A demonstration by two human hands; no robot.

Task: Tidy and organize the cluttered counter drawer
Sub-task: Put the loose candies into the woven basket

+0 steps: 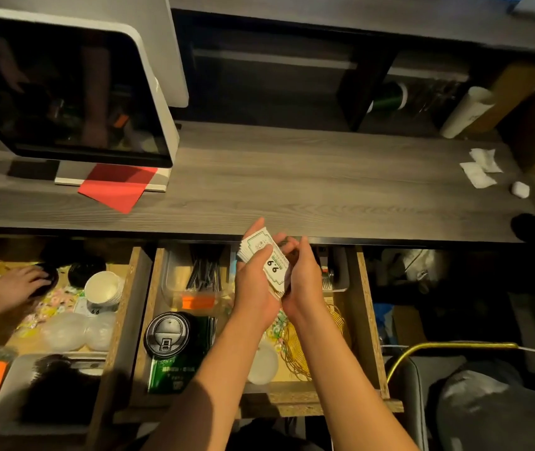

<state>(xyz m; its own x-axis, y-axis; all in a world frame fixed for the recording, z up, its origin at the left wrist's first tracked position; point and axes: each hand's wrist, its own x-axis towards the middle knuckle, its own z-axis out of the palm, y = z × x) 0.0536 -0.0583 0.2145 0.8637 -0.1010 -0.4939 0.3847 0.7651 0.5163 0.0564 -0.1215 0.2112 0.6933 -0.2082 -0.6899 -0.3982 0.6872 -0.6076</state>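
Observation:
Both my hands hold a stack of white cards (264, 257) with green print above the open middle drawer (365, 320). My left hand (254, 284) cups the stack from the left, thumb across the top card. My right hand (303, 278) curls round its right edge. Below, the drawer holds a black cup lid (167, 334), a green packet (171, 372), a clear tray of black straws (204, 271), a white lid (262, 362) and a gold wire basket (295, 346).
Another person's hand (18, 284) reaches into the left drawer among paper cups (103, 289), black lids and clear dome lids (77, 332). On the grey counter (292, 180) stand a screen (64, 92), a red paper (118, 187) and white tissues (481, 167). A chair (474, 395) sits at the right.

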